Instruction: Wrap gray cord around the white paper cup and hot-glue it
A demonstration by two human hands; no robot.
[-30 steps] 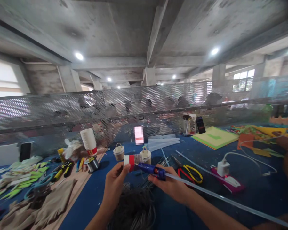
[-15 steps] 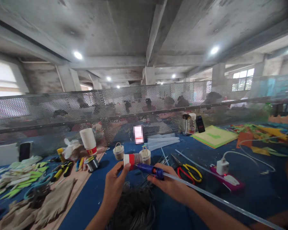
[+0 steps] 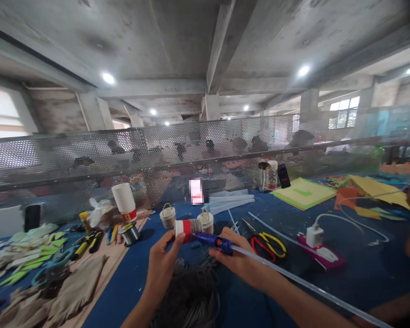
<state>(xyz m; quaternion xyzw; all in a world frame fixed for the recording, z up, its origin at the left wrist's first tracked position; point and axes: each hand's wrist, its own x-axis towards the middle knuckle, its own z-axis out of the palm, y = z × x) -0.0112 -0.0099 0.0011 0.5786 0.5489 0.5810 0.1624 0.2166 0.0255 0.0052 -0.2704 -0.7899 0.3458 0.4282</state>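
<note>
A: Left hand (image 3: 164, 264)?
B: Fingers pinch a small paper cup (image 3: 187, 227), red-banded, held on its side above the hand.
A: Right hand (image 3: 241, 264)?
B: Closed round a blue glue gun (image 3: 213, 241); nozzle touches the cup, clear glue stick (image 3: 294, 280) trailing back past the wrist.
A: Nearby?
B: Scissors (image 3: 269, 243) just right of the right hand; grey cord bundle (image 3: 187, 296) below both.

Round ceiling lamps (image 3: 108, 78) and a glaring window (image 3: 3, 111) left of them light evenly; edges bend, and people beyond the mesh screen (image 3: 205, 150) blur.

2 small baskets (image 3: 167, 216), 1 scissors (image 3: 268, 243), 1 glue gun (image 3: 214, 241).
</note>
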